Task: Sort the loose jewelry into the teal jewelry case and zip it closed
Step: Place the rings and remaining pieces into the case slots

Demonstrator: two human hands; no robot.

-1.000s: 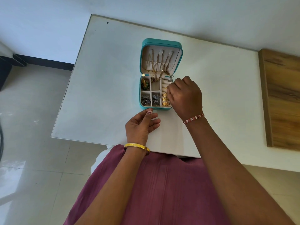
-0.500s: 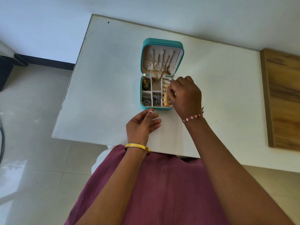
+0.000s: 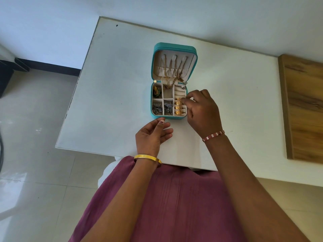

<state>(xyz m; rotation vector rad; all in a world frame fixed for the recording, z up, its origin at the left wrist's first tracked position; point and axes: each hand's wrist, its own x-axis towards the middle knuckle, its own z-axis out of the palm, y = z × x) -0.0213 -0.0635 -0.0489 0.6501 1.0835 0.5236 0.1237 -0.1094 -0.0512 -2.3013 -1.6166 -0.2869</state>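
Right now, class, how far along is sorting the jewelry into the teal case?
Done: gold chains hang in the lid of the open teal jewelry case; silver earrings and gold rings fill compartments. In hand: the right hand pinches at the ring row, its fingertips hiding what it holds; the left hand rests open on the white table. Left: zipping it closed.

Bare white table [image 3: 113,84] lies open left of the teal case [image 3: 152,109] — its raised lid [image 3: 174,47] blocks the far side.
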